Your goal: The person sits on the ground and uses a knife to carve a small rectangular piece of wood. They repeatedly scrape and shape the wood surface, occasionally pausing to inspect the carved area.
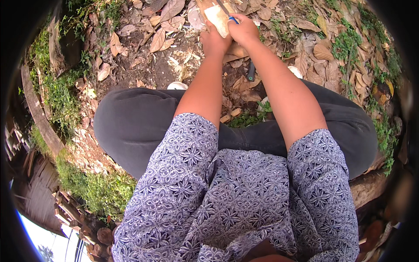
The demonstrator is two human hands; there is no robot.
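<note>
Patterned sleeves (pixel 244 196), pale wood piece (pixel 217 19)

Bare ground (pixel 161 70) under dry leaves (pixel 163 37), wood shavings (pixel 185 61)

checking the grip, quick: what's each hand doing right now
Left hand: closed on the pale wood piece.
Right hand: closed on a blue-handled knife laid against the wood.

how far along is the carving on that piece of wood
Partly done, by the look of it: pale wood shavings already lie on the ground. In hand now: the left hand steadies the pale wood piece while the right hand works a blue-handled tool on it. How much shaping remains cannot be told.
</note>
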